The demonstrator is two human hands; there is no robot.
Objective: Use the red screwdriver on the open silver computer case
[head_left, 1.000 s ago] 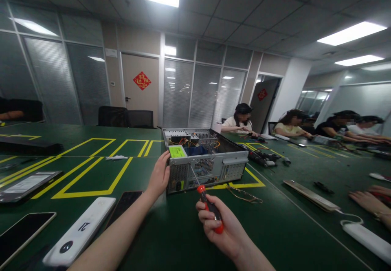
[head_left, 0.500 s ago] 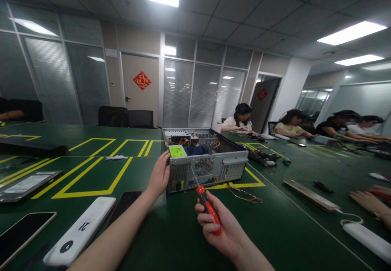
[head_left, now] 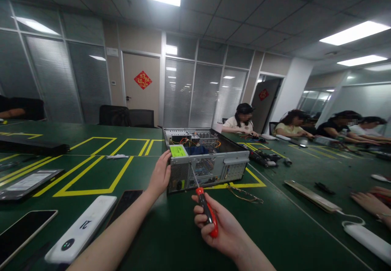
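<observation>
An open metal computer case (head_left: 218, 168) lies on the green table, its rear panel turned toward me and wires showing inside. A power supply with a bright green label (head_left: 178, 151) sits in its near left corner. My left hand (head_left: 159, 173) rests against the case's left side, fingers stretched along the edge and gripping nothing. In my right hand (head_left: 218, 222) is a red and black screwdriver (head_left: 207, 210), fingers wrapped round its handle. The shaft points up and away, and its tip meets the rear panel near the power supply.
Left of my arm lie a white device (head_left: 82, 228), a dark phone (head_left: 27, 238) and a drive (head_left: 30, 184). Glasses (head_left: 244, 193) lie right of the case, with a power bank (head_left: 313, 196) beyond. Co-workers sit at right; one person's hand (head_left: 369, 203) is near the edge.
The screwdriver's handle has turned in my right hand, whose fingers have shifted round it. The tip stays at the same spot on the panel. My left hand has not moved.
</observation>
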